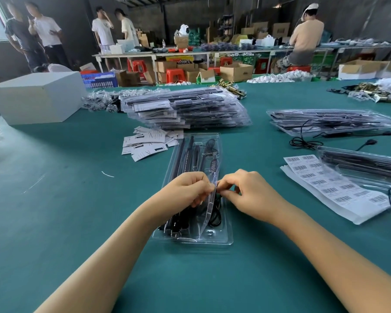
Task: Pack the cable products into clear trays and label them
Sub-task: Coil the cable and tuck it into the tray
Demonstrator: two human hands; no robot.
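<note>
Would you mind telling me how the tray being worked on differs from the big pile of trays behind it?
The tray in hand lies alone and half open, its clear flap pinched by the left hand and right hand; the pile of trays is many layers deep, all closed. The pile's trays show white cards inside; I see none in the tray in hand. Both are clear plastic, holding black cable parts, on the green table.

Bare forearms, hands (217,190); no sleeves.
</note>
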